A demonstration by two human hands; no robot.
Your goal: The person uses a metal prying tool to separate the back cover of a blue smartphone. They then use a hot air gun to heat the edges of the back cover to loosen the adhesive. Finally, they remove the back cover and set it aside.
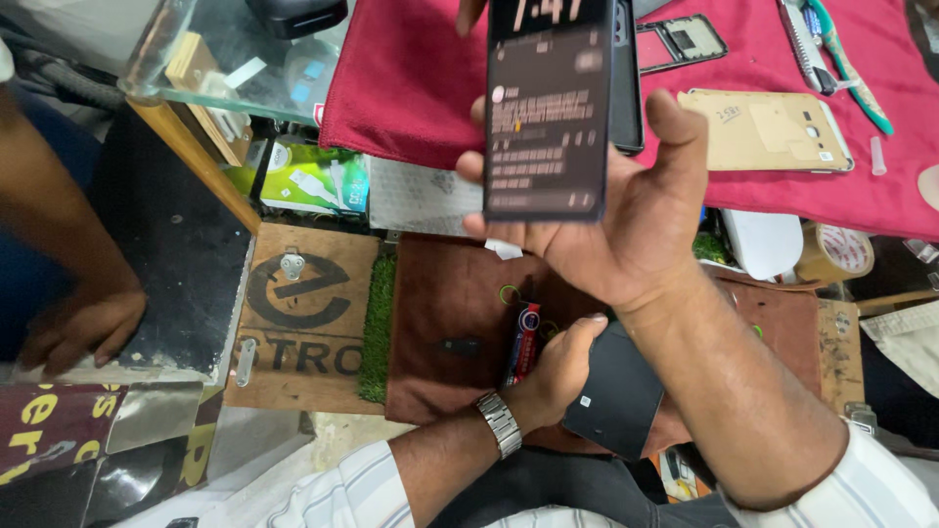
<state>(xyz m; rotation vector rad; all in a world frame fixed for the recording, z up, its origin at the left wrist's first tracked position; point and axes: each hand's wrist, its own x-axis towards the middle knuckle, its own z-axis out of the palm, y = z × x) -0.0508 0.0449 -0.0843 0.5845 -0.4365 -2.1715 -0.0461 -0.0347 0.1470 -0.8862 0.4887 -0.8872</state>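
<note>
My right hand [626, 230] is raised palm up and holds a dark smartphone [548, 108] upright, its lit screen facing me with blurred text. Fingers wrap its left edge and the thumb rests by its right edge. Lower down, my left hand [558, 367], with a metal wristwatch [501, 422], grips a flat black rectangular piece [618, 396] over a brown leather mat [445, 323]. A small red and blue tube [523, 342] lies on the mat beside the left hand's fingers.
A red cloth [411, 78] covers the counter behind, bearing a tan phone back cover [763, 127], a phone frame [685, 39] and tools [831, 49]. A tape roll [836, 252] sits at right, a glass counter edge [196, 88] at left. Another person's hand [83, 323] rests at far left.
</note>
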